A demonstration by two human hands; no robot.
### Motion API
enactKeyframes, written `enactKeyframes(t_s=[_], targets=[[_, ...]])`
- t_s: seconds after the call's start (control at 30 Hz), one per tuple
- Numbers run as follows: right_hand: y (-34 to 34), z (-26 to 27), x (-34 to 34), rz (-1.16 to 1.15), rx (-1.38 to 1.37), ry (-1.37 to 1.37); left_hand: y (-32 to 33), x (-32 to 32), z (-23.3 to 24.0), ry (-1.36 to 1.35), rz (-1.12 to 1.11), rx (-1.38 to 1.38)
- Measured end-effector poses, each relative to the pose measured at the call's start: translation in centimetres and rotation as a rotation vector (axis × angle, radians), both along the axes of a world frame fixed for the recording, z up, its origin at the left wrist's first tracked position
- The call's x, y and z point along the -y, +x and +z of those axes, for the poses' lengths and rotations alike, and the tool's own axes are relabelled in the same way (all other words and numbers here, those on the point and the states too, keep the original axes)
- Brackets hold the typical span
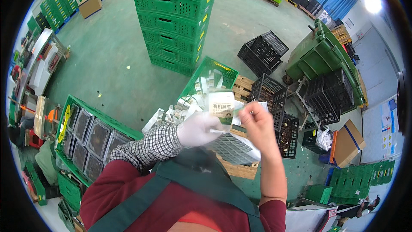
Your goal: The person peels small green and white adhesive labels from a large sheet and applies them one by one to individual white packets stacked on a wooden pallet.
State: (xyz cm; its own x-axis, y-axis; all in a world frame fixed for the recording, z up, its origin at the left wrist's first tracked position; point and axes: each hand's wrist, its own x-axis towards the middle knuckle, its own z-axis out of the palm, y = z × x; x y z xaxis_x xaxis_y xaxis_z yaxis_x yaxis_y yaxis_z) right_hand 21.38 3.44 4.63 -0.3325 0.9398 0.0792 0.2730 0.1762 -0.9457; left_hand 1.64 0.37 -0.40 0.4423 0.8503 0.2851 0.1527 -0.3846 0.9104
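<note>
A printed label (221, 104) with a cream and green face is held up in front of me. My left hand (199, 129), in a white glove, has its fingers curled at the label's lower edge. Bare, my right hand (257, 124) pinches at the label's right edge; motion blur hides the exact contact. Beneath both hands is a pale sheet with a dark grid pattern (236, 148), partly covered by them. Loose white label strips (183, 108) lie heaped beyond my left hand, and more strips sit inside a green plastic crate (209, 62).
To my left, a green crate (107, 118) holds several clear lidded plastic boxes (98, 135). Tall stacked green crates (170, 22) rise ahead. Right of me are black crates (268, 91), a wooden pallet (243, 87), a green wheeled bin (317, 51) and a cardboard box (349, 143).
</note>
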Motion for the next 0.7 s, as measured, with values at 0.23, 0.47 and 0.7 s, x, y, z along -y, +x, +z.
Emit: enactKeyframes(t_s=[0.23, 0.47, 0.7], targets=[[-1.3, 1.9, 0.7, 0.091, 0.477, -0.018, 0.3, -0.4, 0.1, 0.164, -0.109, 0.099], [0.6, 2.2, -2.3, -0.048, -0.259, -0.019, 0.5, 0.8, 0.0, -0.141, -0.094, -0.130], [-1.3, 1.9, 0.0, 0.284, 0.276, 0.167, 0.9, 0.6, 1.6, 0.141, -0.042, -0.156]])
